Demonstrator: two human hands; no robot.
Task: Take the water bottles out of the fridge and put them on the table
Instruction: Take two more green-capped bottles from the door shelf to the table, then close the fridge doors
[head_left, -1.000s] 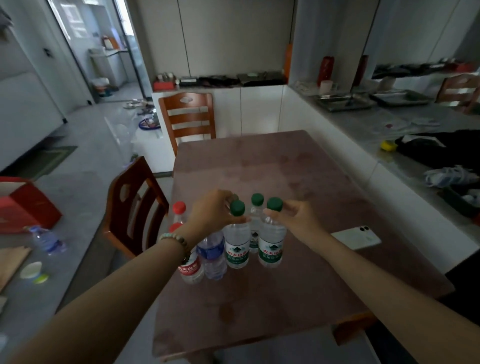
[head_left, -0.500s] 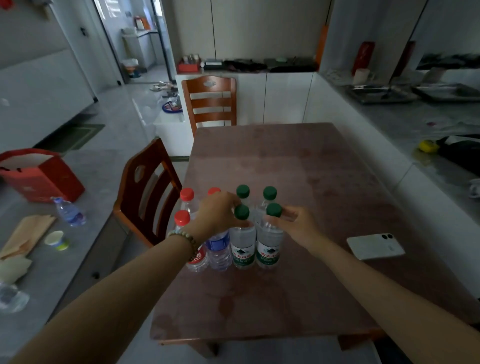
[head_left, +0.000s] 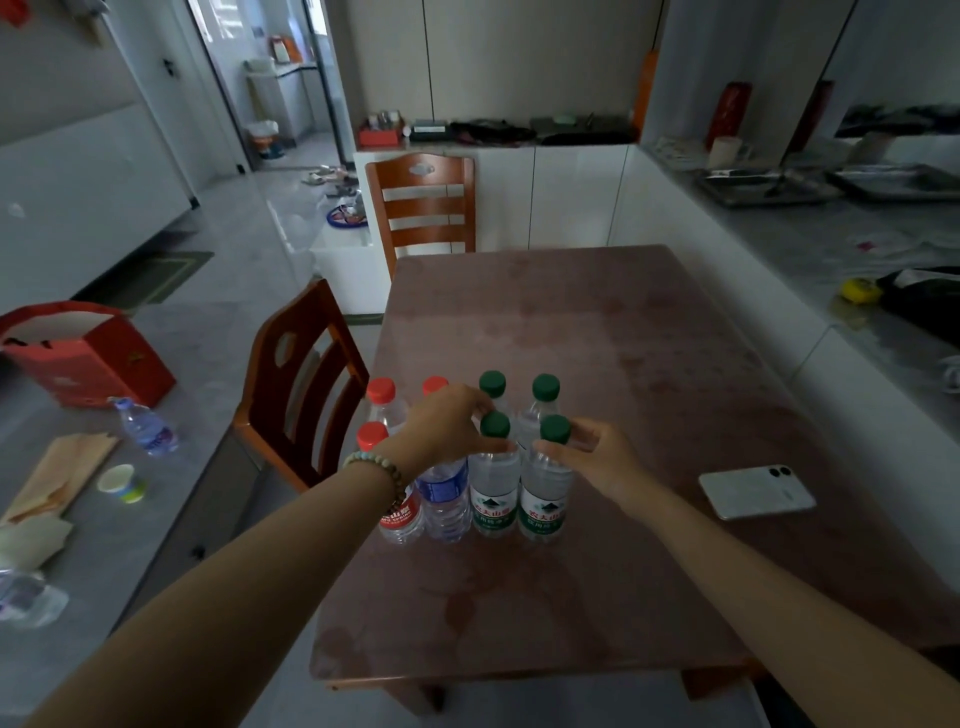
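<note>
Eight-ish: counting bottles (head_left: 493, 499) upright on table (head_left: 597, 338), bunched under fingers (head_left: 470, 404). Gripping blue bottle (head_left: 444, 493) top with left hand (head_left: 441, 428), pinching green bottle (head_left: 543, 499) neck with right hand (head_left: 597, 460). Probably near done; fridge unseen.

Phone (head_left: 757, 492): white, flat, near right.
Left chair (head_left: 298, 384): wooden.
Far chair (head_left: 423, 205): wooden, slatted back.
Red bag (head_left: 88, 358): far left, on counter.
Cup (head_left: 120, 482): near left of bag.
Metal trays (head_left: 769, 187): far right.
</note>
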